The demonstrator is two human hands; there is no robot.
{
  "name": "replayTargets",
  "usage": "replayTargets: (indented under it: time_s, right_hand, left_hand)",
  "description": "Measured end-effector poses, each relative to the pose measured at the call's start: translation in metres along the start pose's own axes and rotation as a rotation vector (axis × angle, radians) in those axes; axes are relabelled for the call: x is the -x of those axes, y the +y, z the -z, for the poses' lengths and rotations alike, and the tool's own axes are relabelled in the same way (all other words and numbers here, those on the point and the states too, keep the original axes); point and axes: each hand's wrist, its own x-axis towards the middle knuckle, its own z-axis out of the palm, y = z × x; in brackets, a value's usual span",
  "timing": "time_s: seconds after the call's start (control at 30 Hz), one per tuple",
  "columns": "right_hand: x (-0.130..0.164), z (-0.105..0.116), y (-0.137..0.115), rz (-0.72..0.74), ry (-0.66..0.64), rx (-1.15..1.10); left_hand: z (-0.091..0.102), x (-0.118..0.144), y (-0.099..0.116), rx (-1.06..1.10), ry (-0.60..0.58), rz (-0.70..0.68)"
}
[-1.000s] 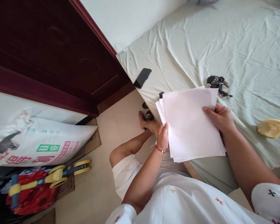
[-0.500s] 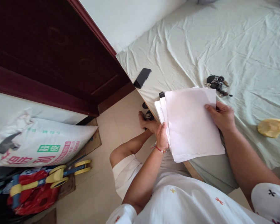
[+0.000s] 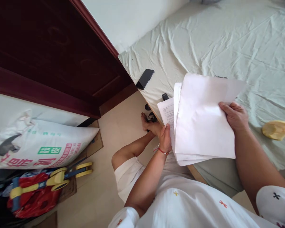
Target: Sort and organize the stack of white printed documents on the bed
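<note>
I hold a stack of white paper sheets (image 3: 201,123) over the edge of a bed. My left hand (image 3: 165,139), with a red bracelet at the wrist, grips the stack's lower left edge. My right hand (image 3: 235,116) pinches the right edge of the top sheets and lifts them up and to the right. Under them a sheet with printed text (image 3: 167,113) shows at the left. A bunch of keys is almost wholly hidden behind the raised sheets.
A black phone (image 3: 145,79) lies near the corner of the bed (image 3: 204,41) with its pale green sheet. A yellow object (image 3: 276,129) rests at the right. A dark red door (image 3: 54,53), a printed sack (image 3: 40,145) and a red-and-yellow toy (image 3: 38,186) are at the left.
My right hand has lifted the top sheets up and to the right, uncovering a printed page beneath and hiding the keys. My left hand has stayed in place.
</note>
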Motion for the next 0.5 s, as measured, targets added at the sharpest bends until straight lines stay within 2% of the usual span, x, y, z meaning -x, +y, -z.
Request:
replayTargets:
  time_s: [0.2,0.5]
  right_hand:
    - [0.003,-0.003,-0.002,-0.023,-0.003,-0.054]
    - [-0.006,0.017,-0.005,-0.018,0.050,-0.197]
  left_hand:
    - [-0.003,0.000,0.004,-0.021,-0.005,-0.008]
    - [-0.005,0.000,0.005,0.021,-0.039,0.051]
